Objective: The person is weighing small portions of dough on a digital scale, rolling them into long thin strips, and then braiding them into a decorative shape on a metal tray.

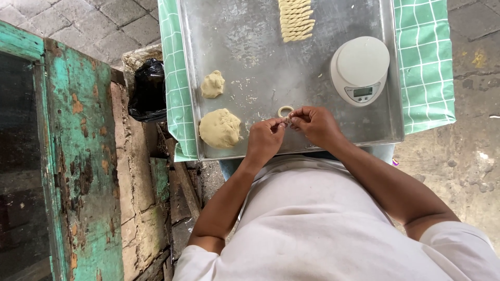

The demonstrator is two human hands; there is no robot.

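Thin pale strip of dough bent into a small loop (285,111), just below frame centre, over the near part of a large rectangular grey metal tray (260,57). The loop's two ends run back to where the hands meet. Whether the loop rests on the tray or hangs just above it: cannot tell.

Left hand (265,139) comes up from the lower middle, thumb and forefinger pinched shut on the dough ends, other fingers curled under. Right hand (315,124) sits just beside it, fingertips (295,117) touching the left's, also closed in a pinch on the same strip. Both hands hover over the tray's near edge.

To the left of the hands, a large rounded lump of tan dough (220,128) lies on the tray near its lower left corner. Above it, apart, a smaller lump of the same dough (212,84).

Top centre of frame: a stacked row of short twisted dough pieces (297,20), lying side by side on the tray.

Right side of tray, upper right of the hands: a round white kitchen scale with a small display (360,69).

Tray rests on a green cloth with white checks (426,57), showing at both sides. Left of the tray, a crumpled black plastic bag (149,88). Far left of frame, a weathered wooden frame with flaking turquoise paint (80,156). Grey paving stones (104,23) at upper left.
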